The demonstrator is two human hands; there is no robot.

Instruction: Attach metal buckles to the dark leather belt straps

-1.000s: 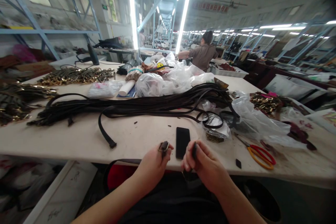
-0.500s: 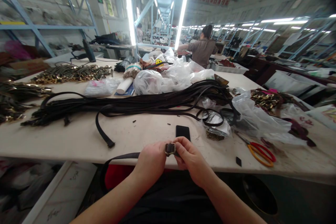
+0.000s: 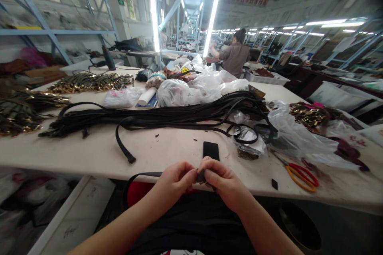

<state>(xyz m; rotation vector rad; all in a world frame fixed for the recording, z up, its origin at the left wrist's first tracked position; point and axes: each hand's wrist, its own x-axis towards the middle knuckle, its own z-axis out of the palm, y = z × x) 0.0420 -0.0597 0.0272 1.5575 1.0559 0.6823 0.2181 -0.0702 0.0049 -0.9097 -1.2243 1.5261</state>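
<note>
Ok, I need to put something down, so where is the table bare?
Widest: the table at front left, on the near side of the straps. Another patch lies between the loose strap end and the phone; tiny scraps dot its back. Crowded: behind the straps' middle and beyond the scissors, both under bags.

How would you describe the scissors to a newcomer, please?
On the pale worktable, look right of the person's right hand. Beside a clear plastic bag lie scissors with one red and one orange handle, unlike the small black piece nearby.
</note>
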